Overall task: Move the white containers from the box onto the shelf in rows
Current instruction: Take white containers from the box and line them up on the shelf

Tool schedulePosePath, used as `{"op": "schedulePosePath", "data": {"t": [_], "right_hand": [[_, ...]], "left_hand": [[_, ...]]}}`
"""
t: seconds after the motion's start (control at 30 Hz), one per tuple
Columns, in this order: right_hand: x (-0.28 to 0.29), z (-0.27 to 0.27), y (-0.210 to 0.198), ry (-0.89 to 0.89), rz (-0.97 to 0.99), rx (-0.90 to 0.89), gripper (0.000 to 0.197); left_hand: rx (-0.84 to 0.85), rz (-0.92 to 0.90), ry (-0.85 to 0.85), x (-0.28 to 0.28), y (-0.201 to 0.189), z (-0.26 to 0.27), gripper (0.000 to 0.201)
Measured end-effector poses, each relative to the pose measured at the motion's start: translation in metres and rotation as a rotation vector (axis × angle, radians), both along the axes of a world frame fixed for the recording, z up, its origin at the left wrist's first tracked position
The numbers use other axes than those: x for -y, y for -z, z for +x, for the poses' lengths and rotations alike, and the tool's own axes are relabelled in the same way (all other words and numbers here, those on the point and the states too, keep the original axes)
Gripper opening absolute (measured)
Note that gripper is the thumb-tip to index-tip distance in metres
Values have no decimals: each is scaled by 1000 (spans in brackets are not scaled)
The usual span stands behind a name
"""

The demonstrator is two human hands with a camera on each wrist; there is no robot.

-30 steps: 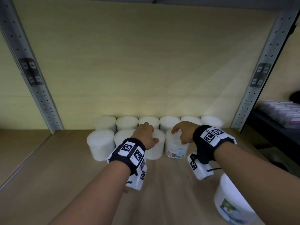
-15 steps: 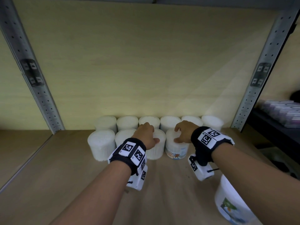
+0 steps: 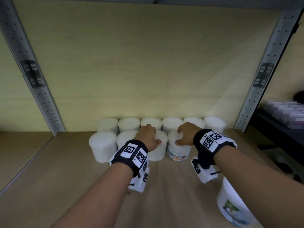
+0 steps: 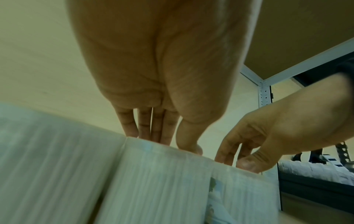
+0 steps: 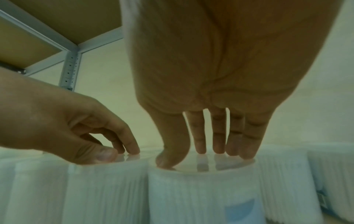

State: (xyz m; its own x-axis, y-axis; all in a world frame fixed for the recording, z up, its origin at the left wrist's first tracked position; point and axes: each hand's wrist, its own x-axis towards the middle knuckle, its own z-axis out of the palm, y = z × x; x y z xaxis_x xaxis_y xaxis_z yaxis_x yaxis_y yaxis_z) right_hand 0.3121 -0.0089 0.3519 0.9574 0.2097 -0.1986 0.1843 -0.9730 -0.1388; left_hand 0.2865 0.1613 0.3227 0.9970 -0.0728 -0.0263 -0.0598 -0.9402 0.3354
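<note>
White round containers stand on the wooden shelf [image 3: 49, 178] in two rows: a back row [image 3: 128, 124] of several against the wall and a shorter front row [image 3: 102, 145]. My left hand [image 3: 153, 138] rests its fingertips on the lid of the third front container [image 3: 158, 153]; the left wrist view shows its straight fingers [image 4: 162, 136] touching that lid's edge. My right hand [image 3: 181, 136] touches the lid of the labelled front container [image 3: 179, 155], with thumb and fingertips [image 5: 218, 148] on top. Neither hand wraps round a container.
One more white labelled container [image 3: 230, 206] stands near the shelf's front right, under my right forearm. Grey perforated uprights [image 3: 41, 96] [image 3: 256, 96] frame the bay. A dark shelf with purple boxes [image 3: 286, 112] lies further right. Bare board shows left of the rows.
Both hands stay on the same two front containers. The right wrist has shifted very slightly left and down; the containers have not visibly moved.
</note>
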Motion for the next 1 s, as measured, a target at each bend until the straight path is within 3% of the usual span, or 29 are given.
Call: {"op": "schedulePosePath", "data": {"t": [0.53,0.73,0.9,1.0], "right_hand": [[7,3,0,-88,10,-4,58],[6,3,1,-96,2,4,58],[7,2,1,-107,4,12,58],[8,1,2,-107,10,14,58]], "left_hand": [[2,14,27,0,-1,1,52],[-94,-32,107,-4,-10,0,50],[-172,-25,180,-2,-16,0,62],[-51,-47,128,1,-11,1,48]]}}
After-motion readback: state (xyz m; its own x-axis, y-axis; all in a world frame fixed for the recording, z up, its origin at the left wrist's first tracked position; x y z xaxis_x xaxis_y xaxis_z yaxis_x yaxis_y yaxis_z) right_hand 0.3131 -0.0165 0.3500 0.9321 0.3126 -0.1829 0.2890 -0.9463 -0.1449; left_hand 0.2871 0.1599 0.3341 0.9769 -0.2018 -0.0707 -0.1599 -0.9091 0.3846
